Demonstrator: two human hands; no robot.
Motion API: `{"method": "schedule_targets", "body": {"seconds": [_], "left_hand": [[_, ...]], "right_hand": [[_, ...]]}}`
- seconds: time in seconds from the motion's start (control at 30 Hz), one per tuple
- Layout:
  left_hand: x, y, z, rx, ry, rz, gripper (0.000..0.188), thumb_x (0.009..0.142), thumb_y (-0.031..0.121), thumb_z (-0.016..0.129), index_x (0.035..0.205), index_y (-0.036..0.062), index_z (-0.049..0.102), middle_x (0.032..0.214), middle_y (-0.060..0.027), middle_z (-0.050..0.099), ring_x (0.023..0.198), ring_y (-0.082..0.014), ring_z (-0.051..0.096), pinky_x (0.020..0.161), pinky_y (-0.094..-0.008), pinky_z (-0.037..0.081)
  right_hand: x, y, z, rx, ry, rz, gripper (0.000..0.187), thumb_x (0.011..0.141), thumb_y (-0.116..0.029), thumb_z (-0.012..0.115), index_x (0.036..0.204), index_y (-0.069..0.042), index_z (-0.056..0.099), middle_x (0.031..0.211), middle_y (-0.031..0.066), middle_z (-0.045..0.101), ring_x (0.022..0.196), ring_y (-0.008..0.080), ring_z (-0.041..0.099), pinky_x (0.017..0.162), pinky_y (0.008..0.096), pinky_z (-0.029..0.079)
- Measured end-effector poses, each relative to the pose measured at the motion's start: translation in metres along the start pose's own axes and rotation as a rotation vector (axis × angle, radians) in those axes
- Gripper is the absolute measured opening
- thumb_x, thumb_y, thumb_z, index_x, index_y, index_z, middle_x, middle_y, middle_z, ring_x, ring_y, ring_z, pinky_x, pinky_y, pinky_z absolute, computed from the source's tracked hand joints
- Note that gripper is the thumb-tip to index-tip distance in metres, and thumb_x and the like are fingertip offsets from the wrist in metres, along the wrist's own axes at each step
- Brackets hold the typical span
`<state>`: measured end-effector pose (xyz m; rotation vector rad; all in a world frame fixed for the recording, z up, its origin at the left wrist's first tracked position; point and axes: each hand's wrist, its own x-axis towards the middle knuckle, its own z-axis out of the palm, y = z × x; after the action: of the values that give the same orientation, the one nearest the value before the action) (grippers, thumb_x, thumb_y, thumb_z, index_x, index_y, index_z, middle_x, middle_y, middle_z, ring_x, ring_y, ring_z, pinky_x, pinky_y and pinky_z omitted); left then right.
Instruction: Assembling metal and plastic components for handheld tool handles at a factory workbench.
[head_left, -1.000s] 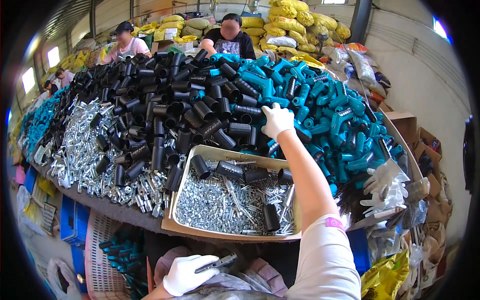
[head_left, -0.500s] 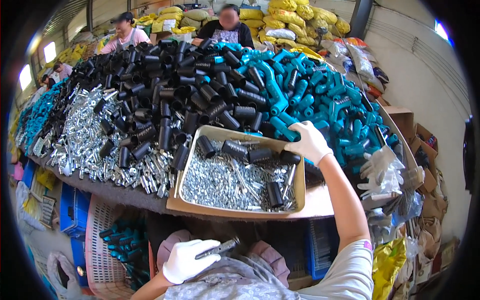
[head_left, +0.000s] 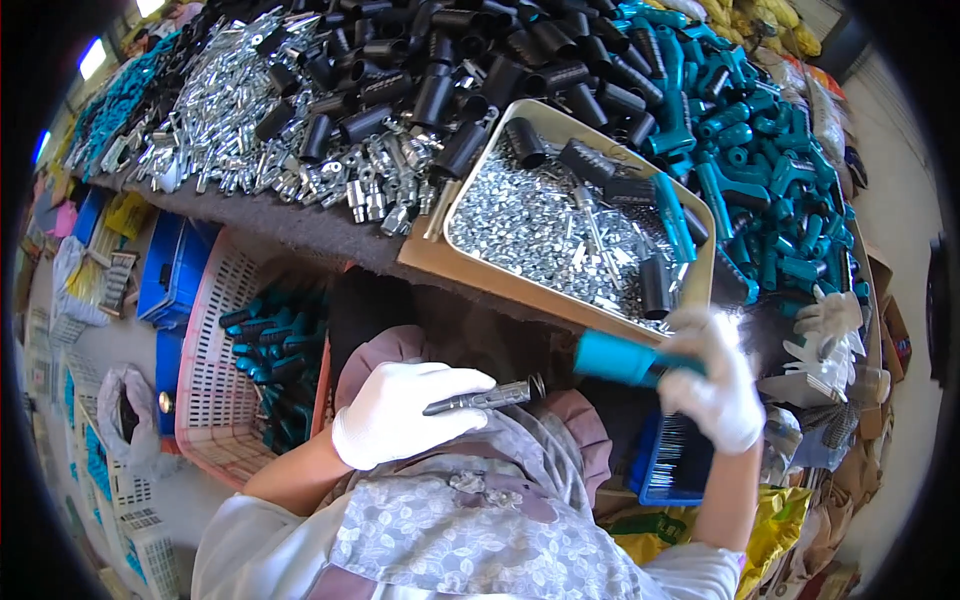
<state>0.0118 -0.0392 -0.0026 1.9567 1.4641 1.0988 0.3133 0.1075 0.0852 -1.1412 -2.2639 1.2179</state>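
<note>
My gloved left hand (head_left: 400, 415) is closed round a silver metal cylindrical part (head_left: 485, 398) with a slot and a ring-shaped end, held above my lap. Opposite it, my gloved right hand (head_left: 715, 385), smeared by motion, grips a teal plastic handle (head_left: 615, 358) whose wide end points left toward the metal part. The two pieces are apart. Just beyond the right hand is a shallow tray (head_left: 548, 310) of small metal pieces (head_left: 540, 225). Black sleeves (head_left: 655, 287) lie in it, and another teal handle (head_left: 672, 215) rests across its right side.
Heaped on the table are silver metal parts (head_left: 235, 110), black sleeves (head_left: 435, 95) and teal handles (head_left: 740, 130). A pink basket (head_left: 205, 375) with teal-and-black pieces stands below on the left. White gloves (head_left: 828, 335) lie at right; a blue crate (head_left: 672, 465) sits below.
My right hand has come from the teal heap down toward my lap with a teal handle. The left hand still holds the metal part. The view has tilted down; co-workers have left it.
</note>
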Motion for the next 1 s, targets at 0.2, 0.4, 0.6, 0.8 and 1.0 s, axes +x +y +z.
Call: {"method": "schedule_targets", "body": {"seconds": [0.2, 0.4, 0.6, 0.8, 1.0], "left_hand": [[-0.005, -0.004, -0.004, 0.053, -0.049, 0.066, 0.033, 0.081, 0.024, 0.078, 0.108, 0.0068, 0.071, 0.083, -0.0106, 0.070, 0.068, -0.0275, 0.068, 0.062, -0.0339, 0.053], [-0.005, -0.005, -0.005, 0.002, -0.128, 0.170, 0.040, 0.075, 0.022, 0.084, 0.109, 0.0051, 0.071, 0.081, -0.0101, 0.070, 0.066, -0.0260, 0.069, 0.059, -0.0331, 0.054], [-0.005, -0.004, 0.003, 0.076, -0.165, 0.171, 0.047, 0.078, 0.035, 0.080, 0.116, 0.0103, 0.067, 0.083, -0.0067, 0.070, 0.063, -0.0257, 0.067, 0.056, -0.0341, 0.051], [-0.008, -0.010, 0.006, -0.010, -0.213, 0.210, 0.047, 0.079, 0.039, 0.078, 0.118, 0.0135, 0.068, 0.079, -0.0062, 0.067, 0.062, -0.0248, 0.066, 0.056, -0.0344, 0.052], [-0.009, -0.011, 0.007, 0.056, -0.177, 0.228, 0.045, 0.077, 0.038, 0.080, 0.114, 0.0144, 0.070, 0.078, -0.0057, 0.067, 0.060, -0.0267, 0.067, 0.056, -0.0353, 0.053]], "right_hand": [[-0.016, 0.029, 0.044, 0.243, -0.200, 0.114, 0.037, 0.075, -0.002, 0.067, 0.109, 0.004, 0.056, 0.093, 0.0108, 0.063, 0.071, 0.0141, 0.062, 0.067, 0.0281, 0.052], [-0.003, 0.014, 0.060, 0.106, -0.328, 0.001, 0.037, 0.076, -0.013, 0.076, 0.110, -0.001, 0.066, 0.094, 0.0132, 0.070, 0.086, 0.0236, 0.069, 0.082, 0.0328, 0.054], [0.008, 0.014, 0.098, 0.140, -0.419, 0.047, 0.040, 0.081, -0.022, 0.080, 0.112, -0.001, 0.067, 0.089, 0.0128, 0.071, 0.073, 0.0186, 0.069, 0.071, 0.0304, 0.055], [0.014, 0.009, 0.098, 0.349, -0.551, 0.359, 0.053, 0.080, -0.022, 0.082, 0.123, 0.000, 0.063, 0.098, 0.0155, 0.072, 0.083, 0.0170, 0.068, 0.077, 0.0319, 0.055], [0.001, 0.011, 0.111, 0.088, -0.334, 0.043, 0.054, 0.079, -0.026, 0.081, 0.125, -0.004, 0.063, 0.089, 0.0187, 0.073, 0.081, 0.0255, 0.073, 0.074, 0.0343, 0.056]]}}
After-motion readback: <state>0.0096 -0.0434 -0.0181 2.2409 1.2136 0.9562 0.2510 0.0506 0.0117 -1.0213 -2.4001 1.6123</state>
